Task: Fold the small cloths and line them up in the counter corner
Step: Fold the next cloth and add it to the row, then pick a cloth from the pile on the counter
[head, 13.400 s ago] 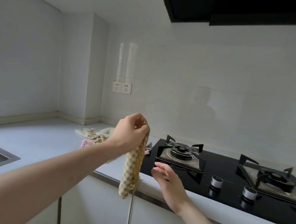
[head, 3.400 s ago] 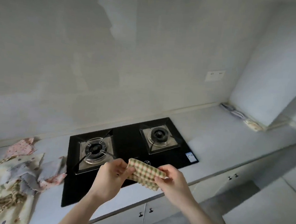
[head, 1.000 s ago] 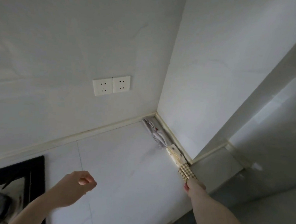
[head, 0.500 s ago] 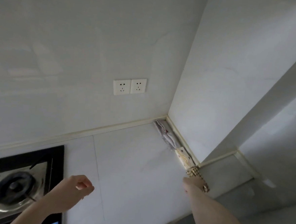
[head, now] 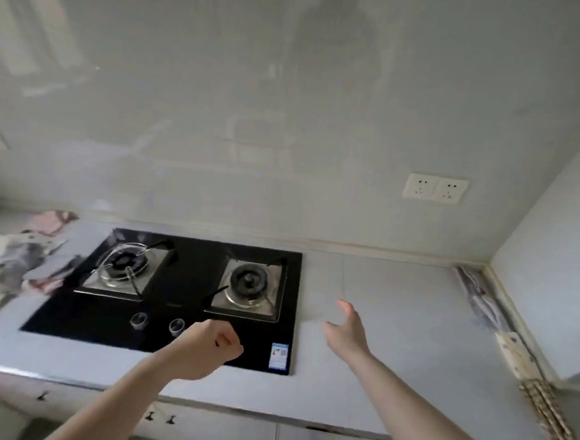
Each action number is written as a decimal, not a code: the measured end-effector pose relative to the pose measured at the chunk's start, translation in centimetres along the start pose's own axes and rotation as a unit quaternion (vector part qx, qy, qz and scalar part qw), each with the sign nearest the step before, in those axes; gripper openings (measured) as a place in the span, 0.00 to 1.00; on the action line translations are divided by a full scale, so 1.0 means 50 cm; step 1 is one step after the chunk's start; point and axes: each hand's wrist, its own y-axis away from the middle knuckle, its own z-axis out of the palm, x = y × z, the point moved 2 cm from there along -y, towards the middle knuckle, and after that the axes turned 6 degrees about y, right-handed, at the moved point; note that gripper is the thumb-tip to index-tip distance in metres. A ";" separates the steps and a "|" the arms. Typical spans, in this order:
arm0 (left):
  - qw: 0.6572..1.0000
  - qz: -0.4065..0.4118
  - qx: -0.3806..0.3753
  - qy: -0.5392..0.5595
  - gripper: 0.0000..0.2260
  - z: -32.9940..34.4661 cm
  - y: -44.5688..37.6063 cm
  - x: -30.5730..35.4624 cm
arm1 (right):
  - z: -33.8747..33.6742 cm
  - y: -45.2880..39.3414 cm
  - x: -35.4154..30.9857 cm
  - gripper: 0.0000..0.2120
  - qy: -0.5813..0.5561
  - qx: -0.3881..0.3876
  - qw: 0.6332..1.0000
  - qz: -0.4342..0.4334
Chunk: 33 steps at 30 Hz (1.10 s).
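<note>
head view: both hands carry nothing, the left hand (head: 209,346) curled into a loose fist, the right hand (head: 348,328) spread over the counter (head: 395,316). three folded cloths (head: 512,352) line the right wall toward the corner; the unfolded pile (head: 11,265) lies left of the stove (head: 180,294). likely next: reach left and pick another cloth. pale glossy walls, a double socket (head: 435,188).

folded cloths (head: 512,352) lined along right wall (checked one nearest), unfolded pile (head: 11,265) far left
</note>
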 end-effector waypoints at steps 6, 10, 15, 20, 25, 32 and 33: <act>0.990 -0.072 0.115 0.023 0.05 -0.110 0.198 -0.205 | 0.230 0.191 -0.234 0.27 0.011 -0.168 0.975 -0.144; 0.976 -0.104 0.187 0.037 0.03 -0.184 0.289 -0.322 | 0.347 0.265 -0.344 0.28 0.065 -0.236 0.936 -0.254; 0.951 -0.139 0.272 0.052 0.05 -0.269 0.371 -0.438 | 0.473 0.287 -0.465 0.26 0.097 -0.289 0.902 -0.306; 0.928 -0.175 0.326 0.040 0.08 -0.368 0.399 -0.533 | 0.605 0.280 -0.559 0.26 0.123 -0.329 0.871 -0.344; 0.909 -0.186 0.369 0.053 0.08 -0.464 0.411 -0.609 | 0.715 0.270 -0.651 0.27 0.146 -0.347 0.848 -0.373; 0.905 -0.206 0.369 0.049 0.08 -0.557 0.403 -0.718 | 0.849 0.252 -0.740 0.27 0.163 -0.359 0.834 -0.387; 0.907 -0.205 0.365 0.048 0.08 -0.576 0.399 -0.734 | 0.867 0.249 -0.751 0.27 0.164 -0.359 0.834 -0.385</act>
